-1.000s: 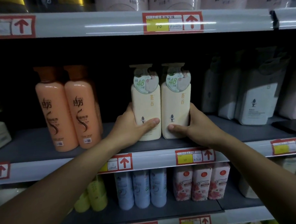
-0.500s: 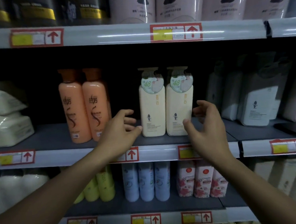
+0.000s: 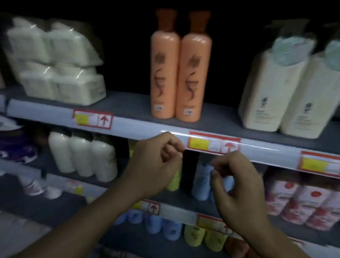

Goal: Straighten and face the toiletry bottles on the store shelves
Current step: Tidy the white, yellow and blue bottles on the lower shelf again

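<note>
Shelving [image 3: 145, 128] is seen tilted and blurred, its pale front rail carrying red-framed price tags [image 3: 93, 119]. White wrapped packs [image 3: 57, 61] are stacked at the upper left of the top visible shelf. At the right of the same shelf, two cream bottles [image 3: 293, 87] are stood side by side and touching, labels turned forward. Between these groups, well apart from each, two orange bottles [image 3: 180, 69] with brown caps are stood upright, touching one another, labels forward. On the shelf beneath, white bottles [image 3: 84, 155] are lined up at the left and red-and-white cartons [image 3: 307, 202] at the right; blue and yellow bottles are partly hidden behind the hands. The left hand [image 3: 157, 165] is held in front of the rail below the orange bottles, fingers loosely curled, nothing gripped. The right hand [image 3: 241, 186] is held lower and just beside it, fingers likewise loosely curled and empty.
</note>
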`<state>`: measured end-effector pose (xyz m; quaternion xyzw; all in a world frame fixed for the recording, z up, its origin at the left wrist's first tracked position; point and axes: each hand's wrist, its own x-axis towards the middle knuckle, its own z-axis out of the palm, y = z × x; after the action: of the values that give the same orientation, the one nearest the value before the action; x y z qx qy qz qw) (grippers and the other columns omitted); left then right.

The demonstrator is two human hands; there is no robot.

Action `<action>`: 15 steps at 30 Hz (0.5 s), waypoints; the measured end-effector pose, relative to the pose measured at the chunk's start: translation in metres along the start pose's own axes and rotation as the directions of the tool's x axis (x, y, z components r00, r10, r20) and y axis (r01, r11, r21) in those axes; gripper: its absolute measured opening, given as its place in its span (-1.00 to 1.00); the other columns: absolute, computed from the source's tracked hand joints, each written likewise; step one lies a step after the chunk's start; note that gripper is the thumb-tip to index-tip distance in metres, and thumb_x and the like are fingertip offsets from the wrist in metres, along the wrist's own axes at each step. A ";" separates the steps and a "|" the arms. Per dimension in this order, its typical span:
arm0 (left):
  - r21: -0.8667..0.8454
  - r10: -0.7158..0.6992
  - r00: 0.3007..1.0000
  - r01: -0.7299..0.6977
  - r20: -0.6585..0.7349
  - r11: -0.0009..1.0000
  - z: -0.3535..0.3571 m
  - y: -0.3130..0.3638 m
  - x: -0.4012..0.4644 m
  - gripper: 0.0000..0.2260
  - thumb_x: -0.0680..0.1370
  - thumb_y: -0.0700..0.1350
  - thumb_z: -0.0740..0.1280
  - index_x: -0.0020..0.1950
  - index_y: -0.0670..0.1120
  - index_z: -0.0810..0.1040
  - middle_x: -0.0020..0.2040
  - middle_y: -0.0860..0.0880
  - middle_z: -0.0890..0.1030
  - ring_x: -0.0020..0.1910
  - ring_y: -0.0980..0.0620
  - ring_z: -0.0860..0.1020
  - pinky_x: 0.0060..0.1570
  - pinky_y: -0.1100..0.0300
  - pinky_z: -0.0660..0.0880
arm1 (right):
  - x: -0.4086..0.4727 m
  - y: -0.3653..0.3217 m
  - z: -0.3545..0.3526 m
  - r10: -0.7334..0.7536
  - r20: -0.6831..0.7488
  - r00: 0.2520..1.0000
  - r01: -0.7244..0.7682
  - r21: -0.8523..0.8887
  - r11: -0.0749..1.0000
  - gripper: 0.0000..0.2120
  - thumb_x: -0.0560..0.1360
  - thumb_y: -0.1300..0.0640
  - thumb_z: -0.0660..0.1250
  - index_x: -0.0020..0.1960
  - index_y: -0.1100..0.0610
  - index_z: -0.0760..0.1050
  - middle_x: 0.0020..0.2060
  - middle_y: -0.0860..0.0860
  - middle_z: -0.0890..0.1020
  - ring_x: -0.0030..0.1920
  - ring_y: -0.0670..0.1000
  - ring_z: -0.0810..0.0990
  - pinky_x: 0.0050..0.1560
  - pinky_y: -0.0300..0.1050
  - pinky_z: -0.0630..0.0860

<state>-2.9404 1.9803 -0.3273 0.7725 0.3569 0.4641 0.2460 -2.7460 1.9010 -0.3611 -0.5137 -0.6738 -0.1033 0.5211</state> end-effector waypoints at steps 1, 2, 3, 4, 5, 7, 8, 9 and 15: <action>-0.006 -0.047 0.999 0.047 0.005 0.999 -0.007 -0.012 -0.003 -0.90 0.45 -0.19 0.36 -0.12 -0.02 0.64 -0.36 0.03 0.58 -0.40 0.15 0.52 -0.31 0.27 0.43 | -0.004 -0.004 0.021 -0.024 0.010 1.000 0.024 0.008 1.000 -0.95 0.49 0.23 0.33 -0.06 0.14 0.55 -0.15 -0.01 0.55 -0.10 0.06 0.52 -0.05 -0.02 0.43; -0.012 -0.094 0.996 0.094 -0.008 0.996 -0.015 -0.024 -0.006 -0.91 0.44 -0.16 0.36 -0.13 -0.02 0.64 -0.36 0.04 0.60 -0.38 0.14 0.56 -0.31 0.25 0.46 | -0.006 -0.009 0.041 -0.049 0.021 0.999 0.048 0.032 0.998 -0.96 0.48 0.27 0.34 -0.10 0.16 0.55 -0.17 0.00 0.54 -0.12 0.08 0.51 -0.07 0.00 0.42; -0.013 -0.142 0.990 0.141 -0.028 0.990 -0.025 -0.036 -0.009 -0.92 0.43 -0.13 0.36 -0.15 -0.01 0.64 -0.34 0.05 0.62 -0.36 0.15 0.59 -0.29 0.23 0.50 | -0.008 -0.015 0.061 -0.066 0.042 0.997 0.063 0.066 0.996 -0.95 0.47 0.30 0.34 -0.13 0.17 0.54 -0.20 0.02 0.53 -0.15 0.09 0.50 -0.10 -0.01 0.41; -0.006 -0.187 0.981 0.186 -0.045 0.982 -0.034 -0.049 -0.011 -0.93 0.43 -0.09 0.36 -0.16 0.01 0.64 -0.33 0.07 0.64 -0.33 0.16 0.61 -0.27 0.21 0.54 | -0.009 -0.022 0.080 -0.077 0.074 0.994 0.070 0.100 0.992 -0.93 0.45 0.32 0.34 -0.14 0.18 0.53 -0.22 0.02 0.52 -0.19 0.08 0.49 -0.13 -0.03 0.40; 0.008 -0.223 0.973 0.224 -0.054 0.975 -0.044 -0.062 -0.014 -0.93 0.43 -0.07 0.37 -0.16 0.02 0.65 -0.32 0.09 0.65 -0.31 0.18 0.63 -0.24 0.20 0.55 | -0.009 -0.029 0.098 -0.087 0.119 0.989 0.071 0.132 0.989 -0.92 0.44 0.33 0.35 -0.15 0.17 0.51 -0.23 0.01 0.51 -0.20 0.07 0.49 -0.15 -0.04 0.41; 0.052 -0.290 0.955 0.293 -0.059 0.955 -0.065 -0.087 -0.020 -0.95 0.46 -0.09 0.40 -0.16 0.01 0.66 -0.30 0.12 0.66 -0.28 0.22 0.63 -0.19 0.18 0.58 | -0.009 -0.039 0.133 -0.084 0.245 0.966 0.039 0.182 0.982 -0.91 0.42 0.30 0.34 -0.14 0.14 0.51 -0.22 0.00 0.51 -0.19 0.07 0.50 -0.17 0.02 0.43; 0.073 -0.327 0.943 0.331 -0.061 0.941 -0.075 -0.099 -0.022 -0.94 0.48 -0.12 0.41 -0.16 0.00 0.67 -0.30 0.13 0.67 -0.27 0.23 0.63 -0.17 0.17 0.60 | -0.009 -0.042 0.149 -0.071 0.309 0.949 0.009 0.197 0.980 -0.92 0.42 0.26 0.33 -0.12 0.11 0.52 -0.20 -0.02 0.52 -0.16 0.05 0.52 -0.16 0.04 0.44; 0.090 -0.366 0.928 0.371 -0.067 0.924 -0.084 -0.110 -0.024 -0.92 0.49 -0.16 0.42 -0.17 0.00 0.68 -0.30 0.13 0.67 -0.28 0.24 0.63 -0.16 0.18 0.61 | -0.008 -0.042 0.165 -0.053 0.360 0.931 -0.023 0.205 0.979 -0.91 0.43 0.22 0.32 -0.09 0.08 0.53 -0.18 -0.04 0.52 -0.14 0.04 0.53 -0.15 0.02 0.44; 0.157 -0.469 0.869 0.490 -0.157 0.857 -0.138 -0.168 -0.028 -0.81 0.51 -0.21 0.40 -0.20 0.07 0.68 -0.26 0.19 0.69 -0.28 0.27 0.63 -0.20 0.28 0.53 | -0.019 -0.045 0.223 0.093 0.459 0.884 -0.222 0.237 0.946 -0.91 0.48 0.11 0.29 -0.03 -0.01 0.52 -0.09 -0.10 0.54 -0.06 -0.01 0.58 -0.17 0.05 0.55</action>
<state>-3.1269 2.0698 -0.3999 0.6516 0.5945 0.3945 0.2577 -2.9158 2.0201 -0.4554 -0.4974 -0.7376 0.1562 0.4291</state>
